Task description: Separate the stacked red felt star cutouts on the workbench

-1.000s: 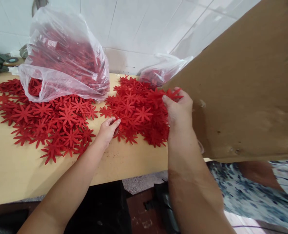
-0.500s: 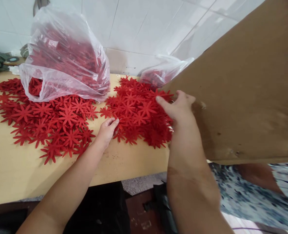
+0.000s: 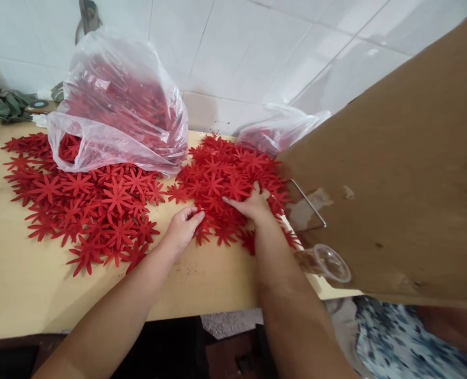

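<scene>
Red flower-shaped cutouts lie in two heaps on the table. My left hand [image 3: 184, 227] is at the near-left edge of the right heap [image 3: 213, 184], thumb and fingers pinched on a red flower cutout [image 3: 200, 209], most of which the fingers hide. Over the near-right part of that heap is my right hand [image 3: 252, 204], thumb and fingers spread, touching the top flowers. Nothing shows gripped in it. The left heap [image 3: 115, 197] spreads in front of a clear plastic bag [image 3: 118, 110] full of more red flowers.
A large brown board [image 3: 399, 173] leans along the right side. By it are a bent metal wire [image 3: 310, 202] and a clear plastic cup [image 3: 331, 263]. A smaller plastic bag [image 3: 284, 129] sits behind the right heap. Patterned blue-white fabric [image 3: 410, 337] shows below the board.
My right hand has come from the board's edge leftward and down onto the right heap. The wire and cup have come into view. My left hand stays pinched; the camera view has shifted slightly.
</scene>
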### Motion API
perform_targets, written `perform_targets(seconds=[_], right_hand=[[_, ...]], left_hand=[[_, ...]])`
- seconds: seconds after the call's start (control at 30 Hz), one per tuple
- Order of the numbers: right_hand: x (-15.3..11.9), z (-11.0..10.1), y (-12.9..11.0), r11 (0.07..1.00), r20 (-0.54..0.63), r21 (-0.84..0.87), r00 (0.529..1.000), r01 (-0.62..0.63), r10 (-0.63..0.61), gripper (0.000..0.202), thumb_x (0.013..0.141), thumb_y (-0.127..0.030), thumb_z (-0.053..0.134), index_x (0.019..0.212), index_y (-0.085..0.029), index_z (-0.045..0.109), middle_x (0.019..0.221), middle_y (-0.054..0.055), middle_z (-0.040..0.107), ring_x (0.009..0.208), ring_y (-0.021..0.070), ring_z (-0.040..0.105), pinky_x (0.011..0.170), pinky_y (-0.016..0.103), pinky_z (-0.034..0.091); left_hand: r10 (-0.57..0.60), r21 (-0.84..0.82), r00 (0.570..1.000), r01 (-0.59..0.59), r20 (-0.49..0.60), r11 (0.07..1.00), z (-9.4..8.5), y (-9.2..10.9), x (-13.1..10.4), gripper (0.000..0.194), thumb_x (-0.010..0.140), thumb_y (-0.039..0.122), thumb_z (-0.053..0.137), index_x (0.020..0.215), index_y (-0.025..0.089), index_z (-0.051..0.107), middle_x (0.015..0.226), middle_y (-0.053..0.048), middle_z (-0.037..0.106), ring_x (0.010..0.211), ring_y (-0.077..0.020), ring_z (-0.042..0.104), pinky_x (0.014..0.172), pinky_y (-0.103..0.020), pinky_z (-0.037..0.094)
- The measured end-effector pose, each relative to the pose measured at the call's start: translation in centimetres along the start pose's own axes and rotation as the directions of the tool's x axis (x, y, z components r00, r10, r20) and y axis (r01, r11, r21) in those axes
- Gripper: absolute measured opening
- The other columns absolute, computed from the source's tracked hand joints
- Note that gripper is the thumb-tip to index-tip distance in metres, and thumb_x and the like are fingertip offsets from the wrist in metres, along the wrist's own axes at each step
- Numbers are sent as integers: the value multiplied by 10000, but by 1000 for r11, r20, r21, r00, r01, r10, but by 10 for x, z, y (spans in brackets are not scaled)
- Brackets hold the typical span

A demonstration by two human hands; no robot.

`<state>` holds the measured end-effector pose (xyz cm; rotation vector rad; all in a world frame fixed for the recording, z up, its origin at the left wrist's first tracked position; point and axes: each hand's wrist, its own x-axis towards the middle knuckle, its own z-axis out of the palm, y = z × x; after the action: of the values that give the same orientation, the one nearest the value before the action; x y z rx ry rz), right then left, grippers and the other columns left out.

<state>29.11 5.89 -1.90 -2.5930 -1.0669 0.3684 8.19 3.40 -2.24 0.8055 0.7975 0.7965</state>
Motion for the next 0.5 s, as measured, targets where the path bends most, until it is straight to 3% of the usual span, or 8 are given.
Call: perform_targets(seconds=[0.07, 0.17, 0.33, 0.5], right_hand=[[17, 3, -13, 998, 0, -25, 998, 57, -57, 1208, 421, -605, 696, 1378, -161, 109, 1361, 220, 175, 1250, 361, 302, 1021, 433, 283], [42, 6, -35, 997, 29, -53, 998, 49, -47, 1201, 435, -585, 705, 1382, -165, 98, 1338, 223, 220, 1219, 376, 345, 1009, 438, 291], [76, 9, -62, 999, 42, -35, 998, 38, -37, 1199, 450, -572, 706, 1386, -160, 79, 1370, 220, 153, 1249, 371, 298, 1027, 430, 265], [85, 1, -63, 998, 67, 38, 996, 55, -57, 1261, 425, -590, 707, 1386, -129, 33, 1410, 223, 55, 1312, 351, 152, 1059, 408, 209]], left_hand=[[8, 49, 1000, -8, 12, 999, 0, -4, 1, 58, 733, 174, 535, 758, 131, 564, 659, 20, 537, 583, -51, 450, 642, -202, 370], [18, 93, 999, -21, 35, 995, 0, -10, 3, 90, 729, 199, 552, 785, 130, 568, 687, 14, 542, 596, -51, 449, 646, -201, 367], [-9, 164, 999, 1, 45, 987, -2, -13, 5, 172, 730, 218, 562, 871, 121, 578, 716, 0, 550, 615, -62, 455, 655, -218, 371], [-38, 196, 998, 27, 53, 980, -1, -9, 3, 176, 748, 198, 535, 898, 116, 576, 735, -9, 550, 609, -57, 448, 643, -217, 372]])
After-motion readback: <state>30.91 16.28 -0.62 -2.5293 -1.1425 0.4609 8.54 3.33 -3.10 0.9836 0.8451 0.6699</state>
